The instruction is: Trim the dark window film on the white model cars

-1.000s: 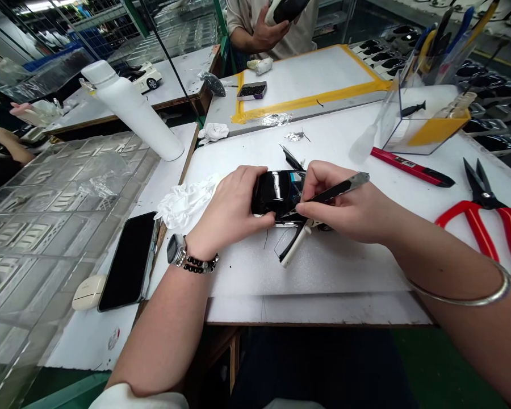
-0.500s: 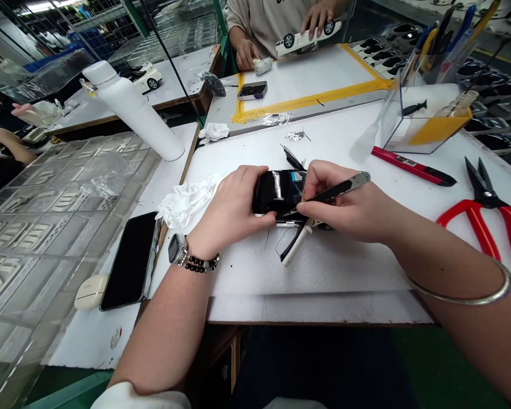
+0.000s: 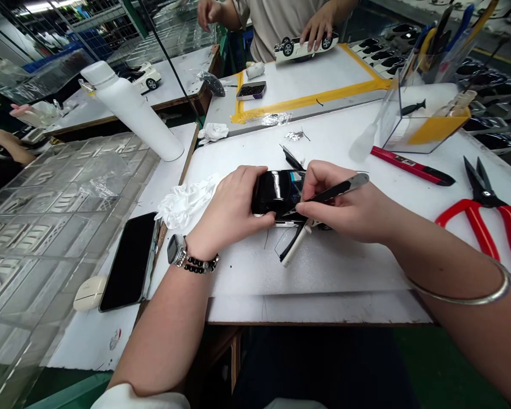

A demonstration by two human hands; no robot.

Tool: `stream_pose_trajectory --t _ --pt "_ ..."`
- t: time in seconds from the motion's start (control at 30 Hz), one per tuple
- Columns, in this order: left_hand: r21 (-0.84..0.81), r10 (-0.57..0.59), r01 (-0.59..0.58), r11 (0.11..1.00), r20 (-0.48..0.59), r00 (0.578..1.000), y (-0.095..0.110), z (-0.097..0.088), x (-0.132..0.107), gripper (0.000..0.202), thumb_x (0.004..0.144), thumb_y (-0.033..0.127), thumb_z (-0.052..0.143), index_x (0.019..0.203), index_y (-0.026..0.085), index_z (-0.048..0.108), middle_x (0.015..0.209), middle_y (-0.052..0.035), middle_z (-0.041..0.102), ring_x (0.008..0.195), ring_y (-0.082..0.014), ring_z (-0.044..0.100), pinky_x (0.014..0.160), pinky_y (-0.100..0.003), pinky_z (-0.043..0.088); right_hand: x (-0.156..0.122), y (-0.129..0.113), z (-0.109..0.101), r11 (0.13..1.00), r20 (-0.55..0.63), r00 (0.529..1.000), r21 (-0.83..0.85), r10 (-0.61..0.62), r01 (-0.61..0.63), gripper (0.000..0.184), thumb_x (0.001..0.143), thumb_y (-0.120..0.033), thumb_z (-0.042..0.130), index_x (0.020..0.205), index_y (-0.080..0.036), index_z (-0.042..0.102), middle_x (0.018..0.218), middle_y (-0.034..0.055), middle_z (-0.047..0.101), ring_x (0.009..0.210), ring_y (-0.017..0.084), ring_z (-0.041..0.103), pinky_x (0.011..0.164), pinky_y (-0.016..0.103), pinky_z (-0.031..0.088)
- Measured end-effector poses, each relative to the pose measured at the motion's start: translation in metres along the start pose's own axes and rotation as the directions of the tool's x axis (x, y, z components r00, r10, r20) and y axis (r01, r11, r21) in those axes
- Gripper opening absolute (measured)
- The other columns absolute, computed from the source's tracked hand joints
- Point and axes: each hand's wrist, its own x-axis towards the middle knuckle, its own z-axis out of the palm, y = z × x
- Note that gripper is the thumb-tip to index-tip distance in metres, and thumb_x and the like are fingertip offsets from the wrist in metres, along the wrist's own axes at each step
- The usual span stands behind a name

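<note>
A model car (image 3: 275, 190) with a glossy black roof sits on the white foam sheet (image 3: 238, 272), its doors swung open. My left hand (image 3: 241, 201) is closed around the rear of the car, thumb on the near side and fingers over the far side. Pinched in my right hand (image 3: 344, 204) are dark tweezers (image 3: 336, 188), which point down into the car's open side. Their tips are hidden by my fingers and the car body. An open white-and-black car door (image 3: 295, 245) sticks out toward me below my right hand. The far door (image 3: 292, 158) stands out behind.
Red-handled cutters (image 3: 488, 199), a red utility knife (image 3: 413, 166) and a clear tool holder (image 3: 426, 125) stand right. Left are a crumpled white cloth (image 3: 187, 201), a phone (image 3: 128, 261) and a white bottle (image 3: 134, 111). Across the table, a co-worker's hand holds a white model car (image 3: 302, 50).
My hands, the tweezers and the car stay nearly still. Across the table, the co-worker's one hand has lifted off the small white bundle, and the white model car has tilted and lowered slightly.
</note>
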Motion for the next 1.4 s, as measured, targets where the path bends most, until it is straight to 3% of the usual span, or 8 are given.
stream_pose_trajectory --t 0.57,0.93,1.4 --pt "-0.007 -0.012 0.012 1.0 0.01 1.0 0.002 -0.001 0.0 0.061 0.069 0.029 0.062 0.124 0.014 0.042 0.12 -0.0105 0.051 0.114 -0.0267 0.048 0.099 -0.042 0.04 0.0 -0.001 0.0 1.0 0.016 1.0 0.015 0.016 -0.016 0.015 0.072 -0.015 0.058 0.072 -0.018 0.044 0.061 -0.0033 0.05 0.054 0.006 0.041 0.05 0.019 0.031" --pt "-0.064 0.004 -0.006 0.998 -0.032 0.999 -0.003 -0.002 -0.004 0.062 0.067 0.027 0.063 0.125 0.02 0.04 0.126 -0.0106 0.049 0.119 -0.0285 0.046 0.104 -0.046 0.037 0.0 -0.001 0.001 0.997 0.085 0.996 0.064 0.039 -0.044 0.011 0.077 -0.019 0.051 0.074 -0.017 0.041 0.064 -0.0038 0.046 0.058 0.007 0.04 0.054 0.018 0.03" --pt "-0.141 -0.152 0.15 0.979 -0.004 0.988 0.002 -0.004 -0.011 0.072 0.055 0.023 0.063 0.125 0.021 0.043 0.13 -0.0127 0.047 0.123 -0.0316 0.041 0.11 -0.047 0.031 -0.003 -0.018 0.012 0.97 0.045 0.993 0.214 0.109 -0.116 0.01 0.073 -0.015 0.045 0.072 -0.018 0.035 0.065 -0.0031 0.039 0.063 0.008 0.036 0.059 0.021 0.027"
